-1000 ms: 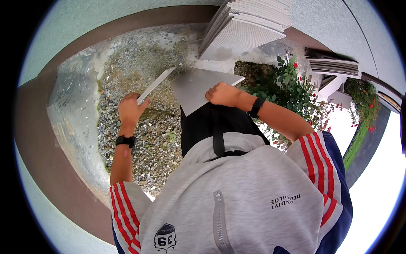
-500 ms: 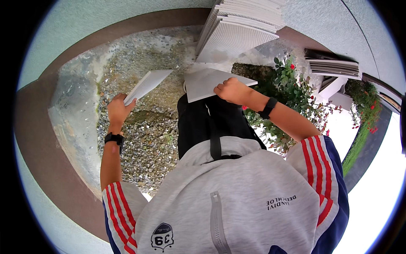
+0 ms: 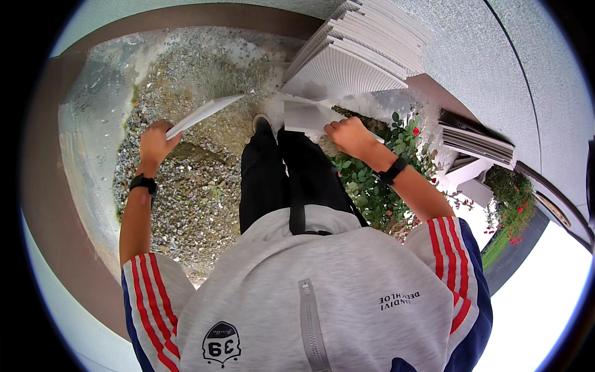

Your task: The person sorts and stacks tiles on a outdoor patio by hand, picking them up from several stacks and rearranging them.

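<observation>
At the left of the frame, a first pale panel [image 3: 201, 118] is gripped by the left hand [image 3: 155, 144], with the fingers closed on its lower left end. The panel is seen at a slant, so that it appears as a narrow strip running up and right toward the centre, above the damp, gravelly ground [image 3: 180, 214]. Right of the centre, a second pale panel [image 3: 302, 116] is held by the right hand [image 3: 352, 137], which is closed over its near edge; the fingers' exact placement cannot be told, as they are partly hidden. This panel is set above the black trousers [image 3: 266, 177], and a small part of its edge is shown to the right of the hand. The two panels are held well apart. A black band [image 3: 144, 183] is worn on the left wrist, and another dark band is worn on the right. At the upper centre, a tall stack of pale panels [image 3: 347, 71] with ribbed faces is seen close to the textured wall [image 3: 471, 68]. A smaller stack [image 3: 477, 146] is placed at the right, beyond a leafy bush [image 3: 365, 186] dotted with red flowers. Below, much of the frame is filled by a grey top [image 3: 260, 273] with red-striped sleeves. One shoe [image 3: 262, 122] is glimpsed just left of the second panel.
</observation>
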Action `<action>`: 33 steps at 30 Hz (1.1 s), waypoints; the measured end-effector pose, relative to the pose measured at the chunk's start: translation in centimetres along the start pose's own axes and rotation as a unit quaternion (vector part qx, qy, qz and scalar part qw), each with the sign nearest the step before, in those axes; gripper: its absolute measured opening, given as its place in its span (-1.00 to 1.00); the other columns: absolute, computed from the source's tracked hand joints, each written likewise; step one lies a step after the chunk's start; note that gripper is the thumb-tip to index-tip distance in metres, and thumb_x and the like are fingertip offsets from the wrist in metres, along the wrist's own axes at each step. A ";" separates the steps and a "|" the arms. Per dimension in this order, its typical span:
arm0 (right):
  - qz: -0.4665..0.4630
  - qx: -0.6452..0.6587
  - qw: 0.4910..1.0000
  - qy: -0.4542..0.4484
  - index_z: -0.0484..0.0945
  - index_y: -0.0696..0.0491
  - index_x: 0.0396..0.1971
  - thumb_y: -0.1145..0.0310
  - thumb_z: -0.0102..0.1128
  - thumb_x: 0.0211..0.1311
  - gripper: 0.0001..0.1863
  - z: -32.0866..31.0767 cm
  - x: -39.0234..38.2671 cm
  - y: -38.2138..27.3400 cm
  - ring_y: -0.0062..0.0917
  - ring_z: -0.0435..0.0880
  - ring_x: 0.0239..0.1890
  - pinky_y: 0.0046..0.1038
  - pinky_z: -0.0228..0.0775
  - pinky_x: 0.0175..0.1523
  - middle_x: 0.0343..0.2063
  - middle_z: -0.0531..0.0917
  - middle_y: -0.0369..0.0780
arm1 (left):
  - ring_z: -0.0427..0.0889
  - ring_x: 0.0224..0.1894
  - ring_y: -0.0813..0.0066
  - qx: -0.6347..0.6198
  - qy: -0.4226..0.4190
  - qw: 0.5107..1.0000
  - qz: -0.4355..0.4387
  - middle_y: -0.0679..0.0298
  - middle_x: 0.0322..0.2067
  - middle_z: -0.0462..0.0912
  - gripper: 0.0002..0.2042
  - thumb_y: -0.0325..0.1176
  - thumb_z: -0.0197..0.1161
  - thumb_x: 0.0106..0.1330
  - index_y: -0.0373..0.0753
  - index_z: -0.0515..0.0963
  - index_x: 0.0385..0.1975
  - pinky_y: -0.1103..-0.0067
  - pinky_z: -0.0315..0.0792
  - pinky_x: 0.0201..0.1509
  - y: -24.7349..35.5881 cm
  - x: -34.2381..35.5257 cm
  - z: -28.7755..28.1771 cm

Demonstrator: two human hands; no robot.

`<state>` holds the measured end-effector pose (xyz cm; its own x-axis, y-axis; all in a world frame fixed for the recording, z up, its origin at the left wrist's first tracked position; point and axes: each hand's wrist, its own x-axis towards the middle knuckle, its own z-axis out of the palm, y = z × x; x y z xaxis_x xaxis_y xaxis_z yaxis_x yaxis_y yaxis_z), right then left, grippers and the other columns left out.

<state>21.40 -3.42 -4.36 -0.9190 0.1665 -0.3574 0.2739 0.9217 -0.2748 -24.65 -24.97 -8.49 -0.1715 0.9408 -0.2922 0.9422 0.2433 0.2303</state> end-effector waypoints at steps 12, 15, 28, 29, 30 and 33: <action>0.011 0.034 0.998 0.055 0.44 0.09 -0.46 0.46 0.19 -0.04 -0.86 0.6 0.6 4.8 -0.25 0.62 -0.48 -0.27 0.46 -0.39 -0.55 0.58 -0.18 | 0.60 -0.32 0.17 0.011 -0.015 1.000 -0.020 0.23 -0.45 0.58 -0.64 -0.01 0.26 0.14 -0.24 0.60 -0.48 0.34 0.51 -0.31 1.2 -1.3 0.4; 0.027 0.024 0.997 0.069 0.45 0.07 -0.47 0.41 0.19 0.03 -0.89 0.3 1.5 5.8 -0.25 0.62 -0.51 -0.27 0.46 -0.39 -0.55 0.59 -0.18 | 0.60 -0.33 0.19 0.016 -0.009 1.000 -0.016 0.25 -0.48 0.56 -0.66 -0.03 0.28 0.13 -0.24 0.60 -0.49 0.35 0.51 -0.32 1.7 -2.1 0.6; 0.060 0.032 0.996 0.064 0.42 0.07 -0.51 0.33 0.21 0.12 -0.82 0.2 -1.2 6.9 -0.22 0.60 -0.54 -0.25 0.42 -0.42 -0.59 0.58 -0.17 | 0.58 -0.35 0.14 -0.011 -0.017 0.999 -0.036 0.18 -0.47 0.56 -0.68 -0.07 0.31 0.09 -0.26 0.56 -0.52 0.32 0.49 -0.31 1.9 -2.3 0.9; 0.053 0.030 0.996 0.068 0.42 0.07 -0.51 0.33 0.21 0.12 -0.82 0.0 -0.9 7.0 -0.22 0.60 -0.54 -0.24 0.42 -0.42 -0.59 0.57 -0.17 | 0.58 -0.35 0.13 -0.014 -0.019 0.999 -0.036 0.18 -0.47 0.56 -0.68 -0.07 0.31 0.09 -0.26 0.56 -0.51 0.32 0.49 -0.30 1.7 -2.0 0.6; 0.047 0.027 0.996 0.072 0.42 0.07 -0.51 0.33 0.22 0.12 -0.82 0.0 -0.6 7.1 -0.21 0.60 -0.54 -0.24 0.42 -0.42 -0.60 0.57 -0.17 | 0.58 -0.35 0.12 -0.016 -0.020 0.999 -0.037 0.17 -0.48 0.56 -0.68 -0.07 0.31 0.09 -0.26 0.56 -0.51 0.31 0.49 -0.30 1.5 -1.6 0.3; 0.034 0.022 0.997 0.069 0.43 0.06 -0.51 0.32 0.22 0.12 -0.82 -0.1 -0.2 7.6 -0.21 0.60 -0.54 -0.24 0.42 -0.42 -0.59 0.58 -0.17 | 0.58 -0.35 0.10 0.003 -0.013 0.999 -0.039 0.16 -0.49 0.57 -0.67 -0.06 0.30 0.09 -0.26 0.57 -0.51 0.30 0.48 -0.30 0.9 -0.8 0.0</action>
<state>23.64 3.53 -6.29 -0.9274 0.2770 -0.2514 0.3460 0.8906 -0.2951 -23.69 -25.49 -8.02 -0.2369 0.9127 -0.3331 0.9279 0.3141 0.2008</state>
